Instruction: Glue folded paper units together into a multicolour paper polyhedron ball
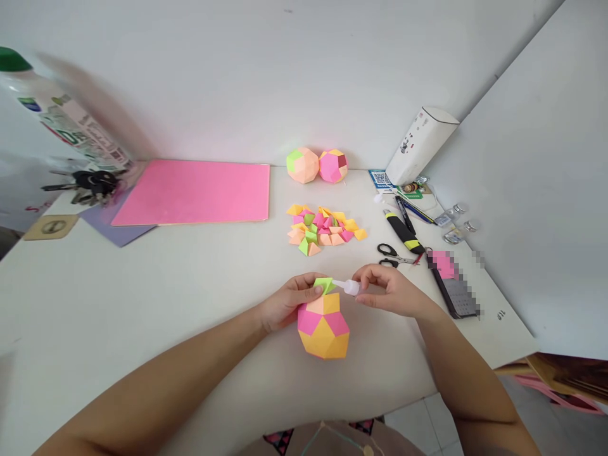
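My left hand (291, 300) pinches a small green folded paper piece (325, 285) between thumb and fingers. Directly below it is a faceted paper ball (323, 329) in pink, yellow and peach; whether my left fingers also touch it is hidden. My right hand (386, 290) is closed on a small white glue bottle (351, 287), its thin nozzle pointing left at the green piece's edge. Beyond my hands lies a pile of folded paper pieces (323, 229) in orange, pink, green and peach.
Two finished-looking paper balls (303, 166) sit against the wall. Pink sheets (199, 193) lie left, near keys (95, 182) and a tall bottle (71, 120). On the right are scissors (390, 254), a utility knife (403, 232), a phone (453, 285), small glass bottles (458, 233) and a white box (420, 145).
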Tool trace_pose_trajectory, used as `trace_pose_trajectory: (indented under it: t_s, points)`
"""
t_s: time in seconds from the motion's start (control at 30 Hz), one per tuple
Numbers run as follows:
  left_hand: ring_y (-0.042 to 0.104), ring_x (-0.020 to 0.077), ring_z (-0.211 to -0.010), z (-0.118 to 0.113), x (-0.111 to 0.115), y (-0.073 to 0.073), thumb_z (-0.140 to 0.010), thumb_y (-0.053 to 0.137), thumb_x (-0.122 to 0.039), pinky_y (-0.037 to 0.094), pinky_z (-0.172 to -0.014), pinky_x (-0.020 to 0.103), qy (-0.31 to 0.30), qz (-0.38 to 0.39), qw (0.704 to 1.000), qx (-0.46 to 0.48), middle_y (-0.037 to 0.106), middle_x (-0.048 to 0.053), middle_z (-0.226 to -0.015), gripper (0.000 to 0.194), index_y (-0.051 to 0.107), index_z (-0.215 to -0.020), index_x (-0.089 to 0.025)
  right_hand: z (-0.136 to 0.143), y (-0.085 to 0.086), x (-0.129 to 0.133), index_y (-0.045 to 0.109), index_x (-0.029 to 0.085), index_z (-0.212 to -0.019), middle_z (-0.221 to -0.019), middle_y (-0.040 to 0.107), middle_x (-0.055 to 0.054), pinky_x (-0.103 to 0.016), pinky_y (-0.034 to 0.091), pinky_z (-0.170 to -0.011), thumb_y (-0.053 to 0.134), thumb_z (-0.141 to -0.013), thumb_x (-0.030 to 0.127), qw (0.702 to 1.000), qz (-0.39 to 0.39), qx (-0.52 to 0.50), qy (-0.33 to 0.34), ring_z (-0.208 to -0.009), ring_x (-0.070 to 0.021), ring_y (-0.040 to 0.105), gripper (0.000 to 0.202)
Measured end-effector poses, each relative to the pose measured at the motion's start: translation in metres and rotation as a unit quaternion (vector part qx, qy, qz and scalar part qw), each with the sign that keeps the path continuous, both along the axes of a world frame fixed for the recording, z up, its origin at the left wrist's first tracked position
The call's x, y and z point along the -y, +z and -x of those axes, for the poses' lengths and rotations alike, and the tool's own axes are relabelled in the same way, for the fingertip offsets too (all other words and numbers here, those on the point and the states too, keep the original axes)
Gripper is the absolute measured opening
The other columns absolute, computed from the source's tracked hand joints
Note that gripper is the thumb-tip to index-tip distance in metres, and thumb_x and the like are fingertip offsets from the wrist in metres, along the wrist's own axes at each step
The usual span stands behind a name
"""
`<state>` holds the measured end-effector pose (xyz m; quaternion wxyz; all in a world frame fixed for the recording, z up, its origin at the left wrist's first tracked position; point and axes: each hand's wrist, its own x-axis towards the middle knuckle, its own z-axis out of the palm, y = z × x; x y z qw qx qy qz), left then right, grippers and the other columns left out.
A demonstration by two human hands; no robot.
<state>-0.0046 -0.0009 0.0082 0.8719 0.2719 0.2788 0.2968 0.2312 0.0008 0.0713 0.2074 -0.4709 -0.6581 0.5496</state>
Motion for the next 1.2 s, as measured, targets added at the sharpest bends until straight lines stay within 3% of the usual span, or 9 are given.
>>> trace_pose_trajectory:
  t_s: [0.23,0.47,0.7,1.2]
  points:
    - [0.056,0.011,-0.063,-0.0005,0.0005,0.0017,-0.07,0.075,-0.032,0.042,-0.059,0.022,0.004,-0.004,1.0,-0.007,0.062,0.001,-0.073,0.027,0.068,-0.092,-0.017,-0.0003,0.0026,-0.0003,0.055,0.02,-0.073,-0.094,0.063,-0.004,-0.036,0.048,-0.084,0.072,-0.072,0.028,1.0,-0.007,-0.001,0.01,-0.091,-0.0192,0.061,0.018]
    - [0.059,0.0125,-0.066,-0.0003,0.0009,0.0003,-0.07,0.075,-0.031,0.044,-0.063,0.024,0.002,-0.001,1.0,-0.002,0.064,0.002,-0.076,0.027,0.068,-0.092,-0.017,-0.0044,-0.0001,-0.001,0.053,0.02,-0.075,-0.099,0.061,-0.005,-0.032,0.051,-0.073,0.072,-0.073,0.031,0.999,0.009,-0.046,-0.024,-0.087,-0.0179,0.061,0.022]
    - [0.058,0.0112,-0.065,-0.0004,0.0003,0.0004,-0.07,0.076,-0.032,0.043,-0.062,0.023,0.002,0.004,1.0,0.0,0.063,0.001,-0.074,0.026,0.068,-0.09,-0.017,-0.004,-0.0004,-0.0007,0.053,0.02,-0.075,-0.098,0.061,-0.004,-0.034,0.048,-0.081,0.07,-0.074,0.028,1.0,0.022,0.0,0.022,-0.094,-0.0192,0.06,0.019]
    - [0.057,0.0104,-0.065,0.0,0.0001,-0.0003,-0.07,0.076,-0.032,0.042,-0.061,0.023,-0.002,0.002,1.0,0.0,0.061,0.0,-0.074,0.026,0.068,-0.089,-0.017,-0.0035,0.0027,-0.0004,0.052,0.02,-0.075,-0.099,0.059,-0.004,-0.033,0.047,-0.08,0.07,-0.074,0.028,0.999,0.03,0.028,0.016,-0.094,-0.0195,0.059,0.02]
